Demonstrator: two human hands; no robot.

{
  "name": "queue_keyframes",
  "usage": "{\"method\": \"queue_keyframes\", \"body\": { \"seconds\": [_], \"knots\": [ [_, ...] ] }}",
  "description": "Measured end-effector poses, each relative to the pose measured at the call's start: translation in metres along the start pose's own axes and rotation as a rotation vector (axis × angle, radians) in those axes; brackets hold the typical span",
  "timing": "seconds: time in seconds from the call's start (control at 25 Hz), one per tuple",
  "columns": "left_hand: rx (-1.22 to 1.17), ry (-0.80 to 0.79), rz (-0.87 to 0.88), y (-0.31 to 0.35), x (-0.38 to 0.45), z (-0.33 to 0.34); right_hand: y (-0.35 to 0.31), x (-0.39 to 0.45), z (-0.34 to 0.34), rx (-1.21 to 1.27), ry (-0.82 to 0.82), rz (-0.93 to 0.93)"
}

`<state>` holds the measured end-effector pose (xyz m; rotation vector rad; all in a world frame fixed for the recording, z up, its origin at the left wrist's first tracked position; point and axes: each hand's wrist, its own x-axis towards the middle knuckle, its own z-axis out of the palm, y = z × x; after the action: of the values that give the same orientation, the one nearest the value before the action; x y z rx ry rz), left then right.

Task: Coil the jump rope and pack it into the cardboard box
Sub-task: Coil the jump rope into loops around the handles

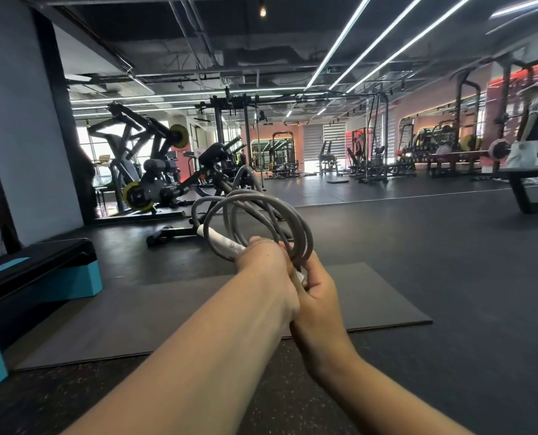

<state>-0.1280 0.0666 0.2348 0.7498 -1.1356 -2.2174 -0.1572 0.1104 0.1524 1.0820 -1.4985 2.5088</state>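
holding the jump rope [255, 211] in front of the body, both hands meet at the bottom of the coil, so the loops cannot spring apart. the left hand [266, 262] is curled round a white handle [220, 243], which juts up and to the left. the right hand [316, 290] wraps the gathered strands and what appears to be the second handle, mostly hidden. the cord is smooth, grey and stiff, standing in several round loops above the fists. a flat grey mat [371, 296] lies on the speckled rubber floor below. no cardboard box is in view, so packing is judged not yet begun.
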Motion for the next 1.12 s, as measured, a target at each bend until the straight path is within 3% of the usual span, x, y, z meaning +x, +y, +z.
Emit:
{"method": "queue_keyframes", "body": {
  "seconds": [0.12, 0.28, 0.32, 0.4, 0.48, 0.52, 0.6, 0.64, 0.68, 0.72, 0.8, 0.88, 0.96, 1.12],
  "knots": [
    [-0.001, -0.018, -0.023, -0.01, -0.003, 0.002, -0.01, 0.003, -0.002, 0.024, 0.047, -0.025],
    [-0.015, -0.204, -0.164, -0.015, -0.017, -0.004, -0.014, 0.012, -0.009, -0.147, 0.137, -0.047],
    [0.036, -0.195, -0.18, -0.015, -0.019, -0.009, -0.016, 0.015, -0.012, -0.158, 0.132, -0.027],
    [0.137, -0.033, -0.061, -0.014, -0.014, -0.02, -0.023, 0.023, -0.024, -0.209, 0.081, 0.0],
    [0.336, 0.204, 0.304, -0.008, -0.003, -0.039, -0.034, 0.032, -0.041, -0.294, -0.017, 0.024],
    [0.589, 0.203, 0.639, -0.004, 0.002, -0.049, -0.041, 0.035, -0.048, -0.359, -0.095, 0.039],
    [1.228, 0.033, 1.266, 0.003, 0.001, -0.056, -0.052, 0.04, -0.056, -0.558, -0.261, 0.041],
    [1.412, -0.091, 1.411, 0.006, 0.003, -0.054, -0.056, 0.042, -0.057, -0.628, -0.319, 0.029],
    [1.48, -0.223, 1.371, 0.01, 0.005, -0.05, -0.057, 0.043, -0.058, -0.651, -0.347, 0.013],
    [1.448, -0.356, 1.216, 0.014, 0.007, -0.047, -0.059, 0.044, -0.059, -0.632, -0.358, 0.002],
    [1.239, -0.635, 0.736, 0.022, 0.01, -0.043, -0.058, 0.044, -0.064, -0.535, -0.38, 0.045],
    [1.091, -0.762, 0.386, 0.023, 0.002, -0.042, -0.055, 0.043, -0.068, -0.516, -0.397, 0.083],
    [1.016, -0.72, 0.314, 0.015, -0.001, -0.04, -0.054, 0.044, -0.067, -0.571, -0.375, 0.082],
    [1.001, -0.618, 0.375, 0.004, 0.001, -0.033, -0.056, 0.044, -0.062, -0.778, -0.27, 0.011]
  ]
}}
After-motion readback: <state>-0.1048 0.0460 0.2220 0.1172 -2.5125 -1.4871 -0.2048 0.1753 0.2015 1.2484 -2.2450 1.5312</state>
